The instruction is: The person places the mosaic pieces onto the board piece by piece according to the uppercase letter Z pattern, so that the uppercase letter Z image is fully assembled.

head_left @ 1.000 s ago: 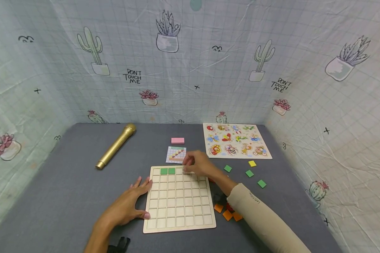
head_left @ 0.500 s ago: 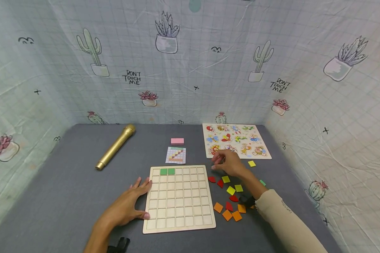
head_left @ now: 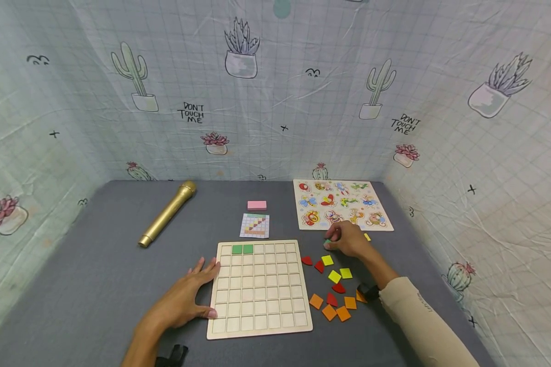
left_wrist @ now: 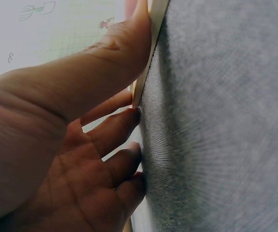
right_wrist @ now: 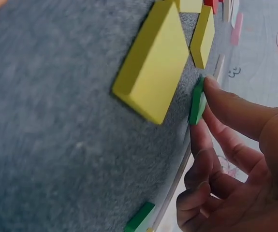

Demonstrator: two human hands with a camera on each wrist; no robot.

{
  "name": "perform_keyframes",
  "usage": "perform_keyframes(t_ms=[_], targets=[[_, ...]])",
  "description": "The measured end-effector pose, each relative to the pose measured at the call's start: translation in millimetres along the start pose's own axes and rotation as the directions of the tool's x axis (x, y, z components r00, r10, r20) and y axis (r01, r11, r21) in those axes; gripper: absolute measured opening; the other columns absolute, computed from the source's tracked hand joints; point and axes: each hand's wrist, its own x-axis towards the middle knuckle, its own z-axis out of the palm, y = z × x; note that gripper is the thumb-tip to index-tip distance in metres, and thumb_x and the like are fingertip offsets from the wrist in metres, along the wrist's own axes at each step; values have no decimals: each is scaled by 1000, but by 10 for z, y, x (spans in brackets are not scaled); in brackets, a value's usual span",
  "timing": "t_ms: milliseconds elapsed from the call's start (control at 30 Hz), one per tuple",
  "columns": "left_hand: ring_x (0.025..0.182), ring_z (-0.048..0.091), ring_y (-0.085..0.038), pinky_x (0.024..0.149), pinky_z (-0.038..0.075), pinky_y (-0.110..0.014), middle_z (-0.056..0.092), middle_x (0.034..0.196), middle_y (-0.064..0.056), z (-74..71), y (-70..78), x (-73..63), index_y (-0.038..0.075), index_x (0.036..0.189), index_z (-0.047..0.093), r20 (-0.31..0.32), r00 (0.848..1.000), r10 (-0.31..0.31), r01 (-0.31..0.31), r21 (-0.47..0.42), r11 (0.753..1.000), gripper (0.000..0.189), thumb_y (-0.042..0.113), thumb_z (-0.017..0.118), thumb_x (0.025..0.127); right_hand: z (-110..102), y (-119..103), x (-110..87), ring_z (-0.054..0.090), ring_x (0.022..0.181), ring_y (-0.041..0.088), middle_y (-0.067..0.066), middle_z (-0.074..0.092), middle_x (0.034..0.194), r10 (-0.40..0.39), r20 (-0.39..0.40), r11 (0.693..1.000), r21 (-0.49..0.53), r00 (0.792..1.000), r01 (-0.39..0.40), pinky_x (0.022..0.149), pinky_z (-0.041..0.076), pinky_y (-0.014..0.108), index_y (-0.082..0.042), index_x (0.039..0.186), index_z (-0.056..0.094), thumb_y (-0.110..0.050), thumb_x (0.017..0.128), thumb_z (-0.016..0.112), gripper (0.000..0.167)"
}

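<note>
Ok, R grip (head_left: 347, 238) pinches grn tile (right_wrist: 197, 104), L grip (head_left: 185, 295) touches board (head_left: 259, 293).

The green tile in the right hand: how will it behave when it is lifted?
The green tile is probably stiff: its edges look straight where the right hand pinches it. It is likely light, being small beside that hand. Its flat faces make rolling unlikely.

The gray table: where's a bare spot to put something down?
Bare: between the gold microphone and the pink block, and left of the left hand. Crowded: right of the grid board, with small colored pieces and the right hand.
</note>
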Motion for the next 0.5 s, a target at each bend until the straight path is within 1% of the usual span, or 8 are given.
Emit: perform_keyframes(t_ms=[100,300,367,500], targets=[[160,20,-53,126,23,-73,35,171,-18,5,-7,-2,1,160,45,-4,1000,3,-3,-2,1000,109,29,96,68,11,-31,5,57,72,16,5,66,82,-16,6,1000,-11,1000,16,69,48,30,-6,97,74,-11,88,87,17],[161,20,-53,127,23,-73,35,171,-17,9,-10,-6,2,161,44,-6,1000,-3,3,-3,1000,109,29,96,68,70,-140,18,57,68,17,6,65,79,-59,4,998,-11,998,59,65,48,31,-8,94,72,-10,88,87,16],[161,20,-52,127,23,-73,35,171,-17,11,-10,-6,2,161,44,-5,1000,-6,6,-3,1000,110,28,96,68,98,-198,28,56,67,17,5,64,79,-76,4,997,0,997,76,64,48,30,-9,93,72,-11,89,86,15],[161,20,-52,127,23,-73,35,172,-17,11,-9,-6,2,161,44,-6,1000,-3,3,-5,1000,110,29,96,68,152,-366,49,58,67,17,6,68,81,-111,3,992,54,994,110,62,48,30,-10,92,73,-11,90,85,12]])
